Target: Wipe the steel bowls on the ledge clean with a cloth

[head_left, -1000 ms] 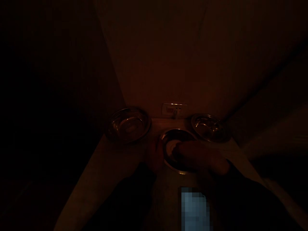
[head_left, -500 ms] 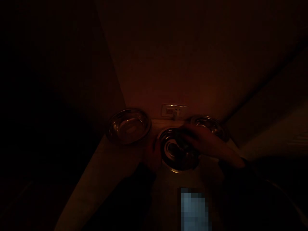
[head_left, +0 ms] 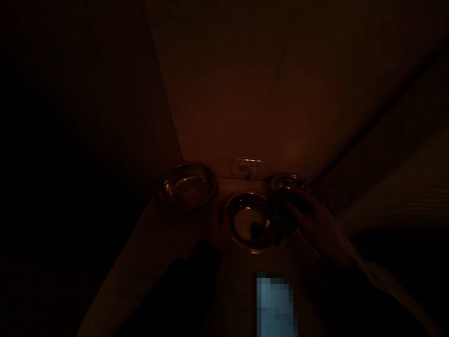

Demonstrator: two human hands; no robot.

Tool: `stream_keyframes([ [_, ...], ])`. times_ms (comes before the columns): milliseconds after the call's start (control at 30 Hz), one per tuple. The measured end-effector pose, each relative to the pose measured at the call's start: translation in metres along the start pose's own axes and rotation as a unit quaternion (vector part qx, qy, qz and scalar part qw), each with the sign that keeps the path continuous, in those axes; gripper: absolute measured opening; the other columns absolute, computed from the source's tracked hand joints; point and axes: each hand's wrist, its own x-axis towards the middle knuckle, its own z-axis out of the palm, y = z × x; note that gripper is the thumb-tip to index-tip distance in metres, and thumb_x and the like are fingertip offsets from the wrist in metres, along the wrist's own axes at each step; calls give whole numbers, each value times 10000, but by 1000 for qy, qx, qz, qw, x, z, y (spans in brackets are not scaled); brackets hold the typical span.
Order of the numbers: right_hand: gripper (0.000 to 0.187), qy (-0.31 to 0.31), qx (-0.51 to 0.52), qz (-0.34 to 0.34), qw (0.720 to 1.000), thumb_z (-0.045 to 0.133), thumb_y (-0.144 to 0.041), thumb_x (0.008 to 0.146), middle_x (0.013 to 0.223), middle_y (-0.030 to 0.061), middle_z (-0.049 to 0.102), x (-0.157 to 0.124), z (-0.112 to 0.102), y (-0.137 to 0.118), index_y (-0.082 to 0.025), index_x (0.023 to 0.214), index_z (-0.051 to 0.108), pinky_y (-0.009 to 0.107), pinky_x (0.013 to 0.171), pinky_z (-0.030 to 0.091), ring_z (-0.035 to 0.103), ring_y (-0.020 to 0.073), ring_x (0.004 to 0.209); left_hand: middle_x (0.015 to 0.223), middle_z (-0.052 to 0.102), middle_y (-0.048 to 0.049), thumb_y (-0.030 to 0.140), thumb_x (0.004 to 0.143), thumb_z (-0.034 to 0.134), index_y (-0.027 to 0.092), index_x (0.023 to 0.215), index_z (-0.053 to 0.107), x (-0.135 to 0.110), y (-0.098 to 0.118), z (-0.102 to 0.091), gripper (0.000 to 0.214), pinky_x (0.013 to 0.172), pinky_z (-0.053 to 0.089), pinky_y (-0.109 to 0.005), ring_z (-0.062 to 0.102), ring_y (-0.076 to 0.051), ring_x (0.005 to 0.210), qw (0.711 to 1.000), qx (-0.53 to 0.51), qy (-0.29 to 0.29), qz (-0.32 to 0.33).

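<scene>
The scene is very dark. Three shiny metal bowls stand on a narrow counter (head_left: 157,243) by the wall. My left hand (head_left: 218,230) grips the left rim of the middle bowl (head_left: 249,220). My right hand (head_left: 308,220) is raised over that bowl's right edge, its fingers curled round a dark rounded object (head_left: 280,211) that I cannot make out. A small dark lump lies in the bottom of the middle bowl. The left bowl (head_left: 185,188) and the right bowl (head_left: 289,181) stand behind, the right one partly hidden by my hand.
A wall socket plate (head_left: 248,166) sits on the wall just behind the bowls. The counter runs toward me between dark walls. A blurred pale-blue patch (head_left: 274,304) covers the near middle.
My right hand has lifted out of the middle bowl and drawn to the right, carrying the dark object. The left hand stays on the bowl's rim.
</scene>
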Motion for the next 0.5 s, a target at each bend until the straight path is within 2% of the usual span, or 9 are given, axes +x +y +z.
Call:
stream_keyframes([
  [133,359,58,38,47,996,614,-438,780,1110,65,687,-15,0,7,-221,1066,642,433,912,490,624,255,1031,1261,624,-128,262,870,444,142,1201,586,-9,2,-2,380,1042,391,-397,556,-230,1190,1000,8,1,11],
  [300,323,52,60,76,994,603,-439,785,1065,74,700,-20,1,11,-236,1033,643,453,895,502,633,274,1016,1256,629,-128,298,882,433,143,1210,583,-13,6,-5,393,1044,391,-426,560,-243,1189,999,23,-38,18],
  [500,297,52,74,87,992,584,-423,794,1054,77,701,-21,2,13,-238,1022,625,446,885,514,638,273,1011,1308,585,-162,347,889,414,104,1257,544,-9,4,-5,460,1031,410,-425,542,-255,1214,997,52,-47,16],
])
